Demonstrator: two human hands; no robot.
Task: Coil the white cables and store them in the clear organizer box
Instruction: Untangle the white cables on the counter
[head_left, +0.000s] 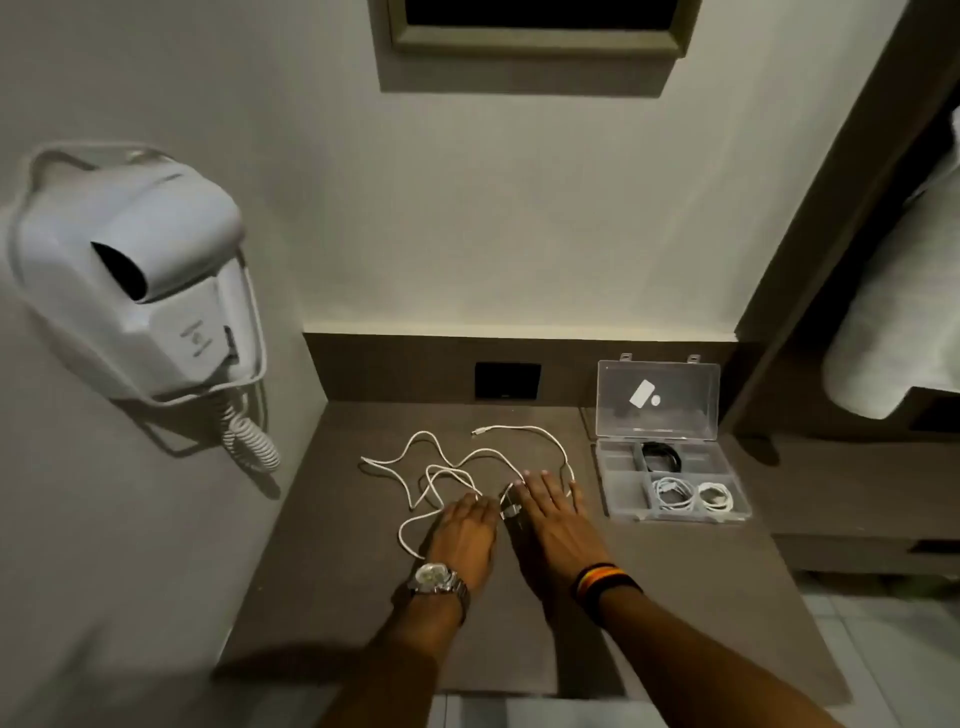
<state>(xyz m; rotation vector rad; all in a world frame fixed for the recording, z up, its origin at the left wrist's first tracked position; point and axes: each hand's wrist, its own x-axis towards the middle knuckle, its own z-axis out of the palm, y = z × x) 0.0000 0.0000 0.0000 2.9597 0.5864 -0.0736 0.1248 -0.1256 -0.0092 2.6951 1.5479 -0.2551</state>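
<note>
Loose white cables (457, 460) lie tangled on the brown desk (322, 545), with one plug end at the back. My left hand (462, 535), wearing a wristwatch, rests flat on part of the tangle with fingers together. Beside it my right hand (558, 525), with a striped wristband, lies palm down, fingers spread, over another strand. Neither hand grips anything. At the right stands the clear organizer box (618, 488), lid up. Its front compartments hold two coiled white cables (691, 493); a black item (661, 457) lies in a back one.
A wall-mounted hair dryer (140, 291) with a curly cord hangs at the left. A dark wall socket (507, 381) sits at the back of the desk. A wooden partition and white towel (898, 322) are at the right. Tiled floor shows below the desk edge.
</note>
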